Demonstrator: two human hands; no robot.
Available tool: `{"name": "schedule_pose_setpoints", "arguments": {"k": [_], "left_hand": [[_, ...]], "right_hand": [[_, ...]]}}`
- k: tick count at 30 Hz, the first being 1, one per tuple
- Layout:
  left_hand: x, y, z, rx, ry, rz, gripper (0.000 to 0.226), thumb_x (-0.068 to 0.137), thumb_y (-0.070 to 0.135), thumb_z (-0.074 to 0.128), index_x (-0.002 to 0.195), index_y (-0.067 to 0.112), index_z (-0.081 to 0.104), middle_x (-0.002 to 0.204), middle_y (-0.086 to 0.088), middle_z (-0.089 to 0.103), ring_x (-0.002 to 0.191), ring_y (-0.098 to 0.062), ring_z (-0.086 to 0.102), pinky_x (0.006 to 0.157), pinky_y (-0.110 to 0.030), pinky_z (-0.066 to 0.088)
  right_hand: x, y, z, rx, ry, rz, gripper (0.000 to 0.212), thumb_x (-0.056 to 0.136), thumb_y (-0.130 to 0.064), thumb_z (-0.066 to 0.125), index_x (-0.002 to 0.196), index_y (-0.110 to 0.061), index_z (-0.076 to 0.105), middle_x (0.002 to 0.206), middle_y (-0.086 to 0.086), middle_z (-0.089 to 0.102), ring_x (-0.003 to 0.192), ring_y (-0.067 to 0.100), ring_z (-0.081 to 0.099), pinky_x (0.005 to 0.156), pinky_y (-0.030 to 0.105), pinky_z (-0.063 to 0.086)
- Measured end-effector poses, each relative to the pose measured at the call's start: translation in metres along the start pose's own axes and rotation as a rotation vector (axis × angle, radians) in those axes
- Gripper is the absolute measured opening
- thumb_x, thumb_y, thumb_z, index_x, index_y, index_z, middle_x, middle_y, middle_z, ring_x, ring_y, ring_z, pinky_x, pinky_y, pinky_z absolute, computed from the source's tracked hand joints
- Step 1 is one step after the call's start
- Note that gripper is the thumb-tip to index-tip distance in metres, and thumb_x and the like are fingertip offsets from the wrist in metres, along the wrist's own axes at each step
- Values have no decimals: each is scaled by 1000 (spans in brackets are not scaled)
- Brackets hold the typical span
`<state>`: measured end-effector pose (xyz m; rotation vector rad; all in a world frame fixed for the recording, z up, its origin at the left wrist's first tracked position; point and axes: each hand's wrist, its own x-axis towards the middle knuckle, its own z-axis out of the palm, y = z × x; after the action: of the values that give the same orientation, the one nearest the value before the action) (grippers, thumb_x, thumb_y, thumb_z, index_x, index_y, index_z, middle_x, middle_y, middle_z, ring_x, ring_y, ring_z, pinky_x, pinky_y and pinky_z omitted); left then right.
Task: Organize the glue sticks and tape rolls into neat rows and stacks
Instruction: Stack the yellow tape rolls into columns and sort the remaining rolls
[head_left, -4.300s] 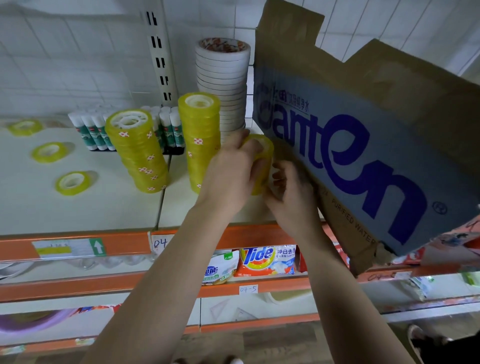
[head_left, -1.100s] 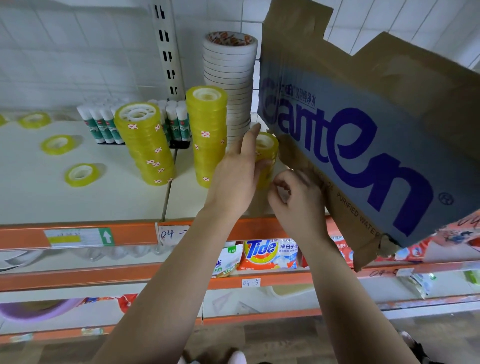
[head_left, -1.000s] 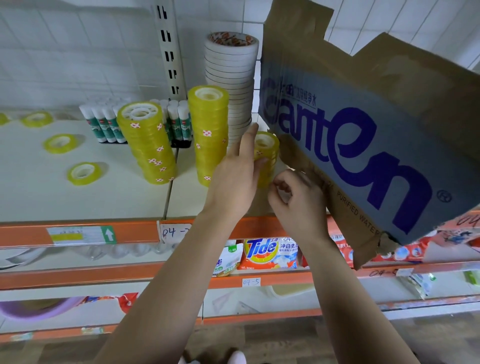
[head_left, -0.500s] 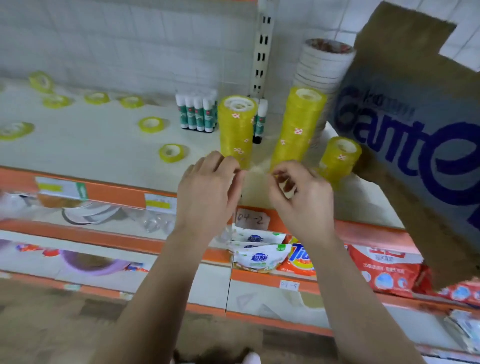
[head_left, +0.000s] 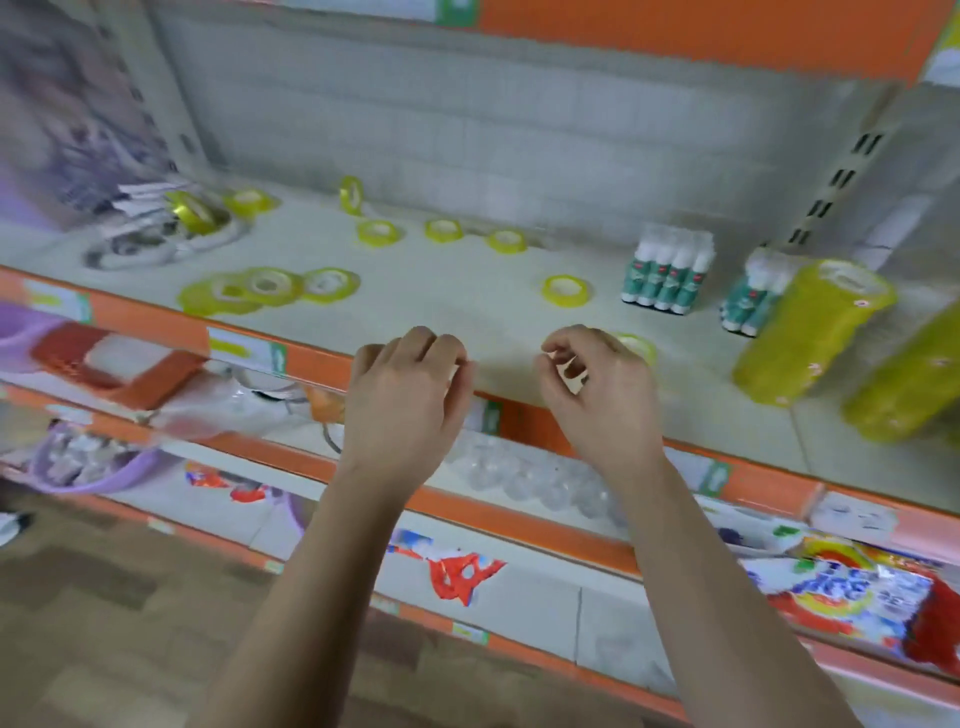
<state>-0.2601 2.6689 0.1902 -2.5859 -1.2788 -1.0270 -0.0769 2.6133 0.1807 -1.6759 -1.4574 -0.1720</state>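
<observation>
- The left hand (head_left: 405, 400) and the right hand (head_left: 602, 395) hover side by side over the front edge of the shelf (head_left: 467, 306), backs up, with a gap between them.
- Both hands are released. Their fingers are loosely curled and nothing shows in either one. The right thumb and forefinger sit close together.
- Both forearms reach up from the bottom of the view.
- The near roll (head_left: 636, 345) lies flat just behind the right hand, partly hidden by its knuckles. I cannot tell whether they touch.
- A second roll (head_left: 566, 290) lies flat farther back, between the right hand and the glue sticks (head_left: 667, 275).
- The glue sticks stand upright in a tight row, behind and to the right of the right hand. A second glue group (head_left: 748, 304) stands just to their right, partly hidden by a tape stack (head_left: 815, 332).
- That tape stack and another stack (head_left: 909, 384) rise at the right end of the shelf, well apart from the right hand.
- Three back rolls (head_left: 443, 230) lie flat in a loose line near the wall, well behind both hands.
- One edge roll (head_left: 351, 195) stands on its rim behind them.
- Three overlapping rolls (head_left: 267, 286) lie near the front edge, to the left of the left hand.
- Two far rolls (head_left: 249, 200) lie at the back left, beside a blurred heap.
</observation>
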Motion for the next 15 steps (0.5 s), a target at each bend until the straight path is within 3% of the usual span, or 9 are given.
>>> {"name": "schedule_pose_setpoints", "arguments": {"k": [7, 15], "left_hand": [[19, -88, -8, 0, -35, -46, 27, 95, 31, 43, 90, 15, 64, 82, -3, 61, 66, -32, 58, 73, -42, 44], [52, -149, 11, -8, -45, -80, 28, 92, 32, 44, 93, 14, 66, 87, -5, 65, 71, -34, 61, 75, -40, 44]], "right_hand": [[36, -47, 76, 0, -18, 9, 14, 82, -30, 58, 88, -20, 66, 81, -4, 65, 72, 18, 61, 64, 38, 54], [96, -54, 138, 36, -88, 14, 17, 81, -31, 57, 90, -21, 67, 85, -4, 64, 75, 17, 59, 71, 37, 52]]}}
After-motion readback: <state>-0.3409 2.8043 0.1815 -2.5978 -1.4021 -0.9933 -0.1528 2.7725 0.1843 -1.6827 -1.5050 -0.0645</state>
